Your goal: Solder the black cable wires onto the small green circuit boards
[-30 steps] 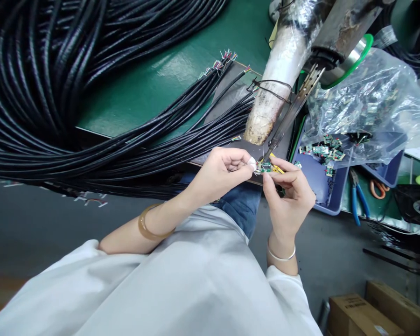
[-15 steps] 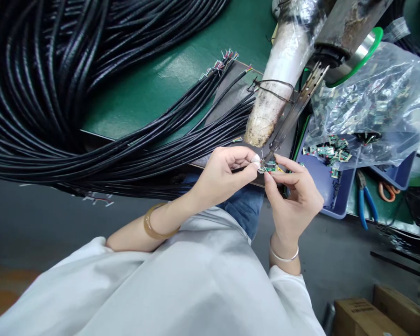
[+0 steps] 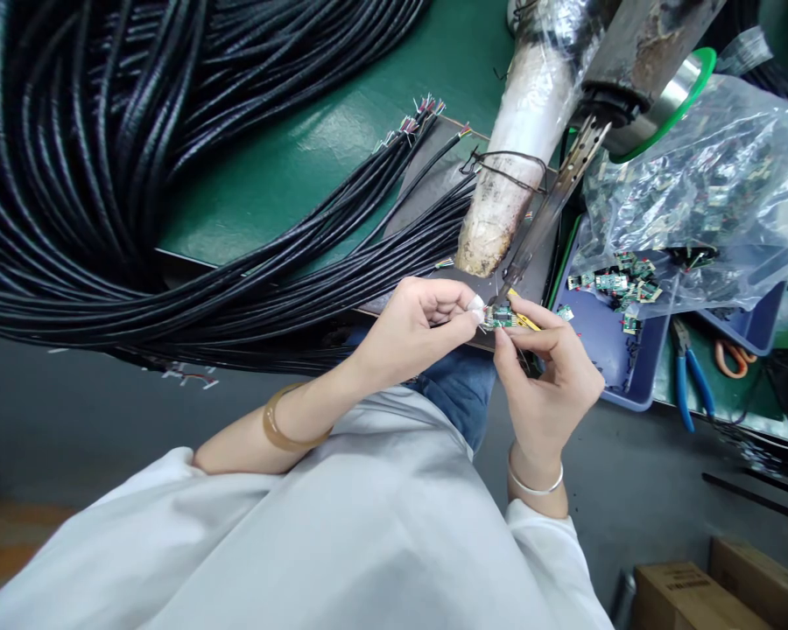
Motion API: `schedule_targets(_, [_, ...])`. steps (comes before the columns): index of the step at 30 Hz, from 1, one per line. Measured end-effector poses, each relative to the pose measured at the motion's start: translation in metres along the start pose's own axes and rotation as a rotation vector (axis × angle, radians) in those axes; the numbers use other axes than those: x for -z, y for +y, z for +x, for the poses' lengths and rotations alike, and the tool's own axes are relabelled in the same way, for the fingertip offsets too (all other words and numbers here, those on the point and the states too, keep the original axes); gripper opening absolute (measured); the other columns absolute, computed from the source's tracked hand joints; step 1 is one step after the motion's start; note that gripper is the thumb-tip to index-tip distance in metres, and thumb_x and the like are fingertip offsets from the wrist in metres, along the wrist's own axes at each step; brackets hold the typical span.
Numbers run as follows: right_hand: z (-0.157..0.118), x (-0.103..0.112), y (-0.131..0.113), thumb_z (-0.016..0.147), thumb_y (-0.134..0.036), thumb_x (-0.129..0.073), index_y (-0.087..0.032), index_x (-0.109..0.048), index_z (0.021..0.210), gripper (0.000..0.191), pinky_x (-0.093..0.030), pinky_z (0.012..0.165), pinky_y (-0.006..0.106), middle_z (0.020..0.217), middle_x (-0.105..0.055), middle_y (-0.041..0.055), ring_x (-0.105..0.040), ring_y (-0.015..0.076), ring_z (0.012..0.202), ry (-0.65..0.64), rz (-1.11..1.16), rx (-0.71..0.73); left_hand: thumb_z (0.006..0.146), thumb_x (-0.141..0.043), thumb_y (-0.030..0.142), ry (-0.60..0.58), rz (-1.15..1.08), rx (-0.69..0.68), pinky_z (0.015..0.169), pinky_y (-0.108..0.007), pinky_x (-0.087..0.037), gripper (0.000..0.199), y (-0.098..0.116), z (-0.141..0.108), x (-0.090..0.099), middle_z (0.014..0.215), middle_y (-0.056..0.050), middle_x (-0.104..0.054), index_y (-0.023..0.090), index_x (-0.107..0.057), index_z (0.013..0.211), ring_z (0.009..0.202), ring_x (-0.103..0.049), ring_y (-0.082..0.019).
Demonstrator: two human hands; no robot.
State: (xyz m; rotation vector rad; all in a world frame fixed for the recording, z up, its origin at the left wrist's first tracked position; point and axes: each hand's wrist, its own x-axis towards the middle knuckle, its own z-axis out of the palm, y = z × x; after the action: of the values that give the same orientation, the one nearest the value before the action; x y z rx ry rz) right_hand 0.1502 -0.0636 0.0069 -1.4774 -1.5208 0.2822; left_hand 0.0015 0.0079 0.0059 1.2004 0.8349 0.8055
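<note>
Head cam: right hand (image 3: pixel 552 363) has a small green circuit board (image 3: pixel 503 316) pinched between thumb and fingers, just beyond the person's lap, over the near edge of the dark mat (image 3: pixel 426 188). Left hand (image 3: pixel 420 324), white wrap on a fingertip, has thumb and forefinger pressed together on fine wires (image 3: pixel 482 329) at the board's left end; wire count too small to tell. Soldering iron (image 3: pixel 545 219) comes down from far right, tip at the board's far edge; contact, can't tell. Containers: blue tray (image 3: pixel 587 337) right of the hands has a loose pile of boards (image 3: pixel 610 282) toward its far side, one more by its left wall, small black bits (image 3: pixel 632 354) near its right wall. Second tray (image 3: pixel 765 324) farther right, partly under the clear plastic bag (image 3: pixel 702 166); bag is full of similar boards, mouth over the first tray. Cardboard boxes (image 3: pixel 679 595) on the floor, near right; contents not visible. Black cables (image 3: pixel 302 280) run in from the left, stripped ends on the mat. Vs half a second ago: same pinch on both hands, board tipped to show more of its face, yellow piece (image 3: pixel 529 323) behind it now showing clearly. Tray contents unchanged.
</note>
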Motion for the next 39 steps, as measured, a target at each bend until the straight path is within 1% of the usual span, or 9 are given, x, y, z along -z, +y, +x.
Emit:
schedule_targets(2, [0.000, 0.001, 0.001, 0.083, -0.009, -0.072, -0.022, -0.063, 0.084, 0.016, -0.065, 0.088, 0.038, 0.105, -0.076, 0.0012, -0.076, 0.0195, 0.100, -0.020, 0.040, -0.059, 0.079, -0.063, 0.021, -0.038, -0.048, 0.052, 0.046, -0.018, -0.027, 0.012, 0.002, 0.000, 0.000, 0.054, 0.006, -0.044, 0.013, -0.062, 0.070, 0.048, -0.032, -0.004])
schedule_targets(4, [0.002, 0.001, 0.002, 0.083, -0.010, -0.072, -0.022, -0.064, 0.082, 0.015, -0.065, 0.086, 0.037, 0.102, -0.077, 0.0007, -0.075, 0.0202, 0.101, -0.023, 0.054, -0.075, 0.077, -0.064, 0.020, -0.043, -0.069, 0.088, 0.047, -0.019, -0.026, 0.011, 0.004, 0.001, 0.000, 0.056, 0.006, -0.045, 0.013, -0.061, 0.070, 0.049, -0.033, -0.004])
schedule_targets(8, [0.006, 0.000, 0.001, 0.084, -0.011, -0.073, -0.023, -0.064, 0.080, 0.014, -0.064, 0.081, 0.034, 0.094, -0.077, 0.0012, -0.074, 0.0215, 0.108, -0.014, 0.054, -0.061, 0.075, -0.064, 0.020, -0.037, -0.083, 0.112, 0.051, -0.020, -0.028, 0.010, 0.004, 0.004, 0.001, 0.059, 0.004, -0.046, 0.014, -0.059, 0.069, 0.054, -0.038, -0.006])
schedule_targets(15, [0.012, 0.000, -0.002, 0.083, -0.010, -0.074, -0.022, -0.065, 0.080, 0.015, -0.063, 0.085, 0.034, 0.097, -0.078, 0.0021, -0.074, 0.0203, 0.106, 0.003, 0.030, -0.016, 0.074, -0.063, 0.018, -0.041, -0.102, 0.123, 0.053, -0.021, -0.026, 0.006, 0.005, 0.007, 0.001, 0.060, 0.005, -0.045, 0.015, -0.058, 0.072, 0.055, -0.036, -0.006])
schedule_targets(23, [0.014, -0.001, -0.001, 0.083, -0.010, -0.073, -0.022, -0.065, 0.079, 0.016, -0.061, 0.088, 0.033, 0.092, -0.078, 0.0002, -0.075, 0.0188, 0.103, 0.002, 0.014, 0.014, 0.072, -0.064, 0.017, -0.105, -0.175, 0.172, 0.050, -0.021, -0.020, 0.010, 0.007, 0.009, 0.003, 0.054, 0.008, -0.040, 0.015, -0.054, 0.071, 0.049, -0.029, -0.004])
schedule_targets(29, [0.016, 0.003, -0.004, 0.084, -0.011, -0.073, -0.023, -0.066, 0.081, 0.014, -0.063, 0.084, 0.035, 0.096, -0.078, 0.0016, -0.075, 0.0205, 0.103, -0.003, -0.011, 0.039, 0.071, -0.065, 0.019, -0.126, -0.201, 0.167, 0.046, -0.020, -0.018, 0.011, 0.011, 0.011, 0.004, 0.051, 0.009, -0.038, 0.015, -0.055, 0.067, 0.046, -0.023, -0.003])
schedule_targets(34, [0.015, 0.003, -0.005, 0.084, -0.012, -0.072, -0.023, -0.063, 0.080, 0.015, -0.063, 0.087, 0.038, 0.105, -0.078, 0.0030, -0.075, 0.0213, 0.104, -0.020, -0.017, 0.041, 0.069, -0.066, 0.020, -0.142, -0.204, 0.200, 0.045, -0.021, -0.017, 0.012, 0.010, 0.014, 0.005, 0.049, 0.009, -0.038, 0.016, -0.055, 0.065, 0.045, -0.022, -0.003])
schedule_targets(36, [0.014, 0.003, -0.004, 0.085, -0.011, -0.070, -0.023, -0.061, 0.079, 0.017, -0.063, 0.089, 0.038, 0.103, -0.078, 0.0023, -0.075, 0.0211, 0.103, -0.029, -0.021, 0.043, 0.068, -0.066, 0.019, -0.151, -0.215, 0.208, 0.045, -0.020, -0.018, 0.011, 0.008, 0.015, 0.005, 0.050, 0.008, -0.040, 0.016, -0.056, 0.067, 0.045, -0.023, -0.003])
schedule_targets(39, [0.013, 0.002, -0.002, 0.086, -0.011, -0.069, -0.024, -0.059, 0.078, 0.018, -0.063, 0.088, 0.038, 0.092, -0.077, 0.0004, -0.075, 0.0214, 0.104, -0.045, -0.024, 0.046, 0.068, -0.065, 0.016, -0.159, -0.236, 0.198, 0.045, -0.020, -0.020, 0.009, 0.007, 0.016, 0.004, 0.049, 0.009, -0.040, 0.015, -0.056, 0.068, 0.044, -0.023, -0.003])
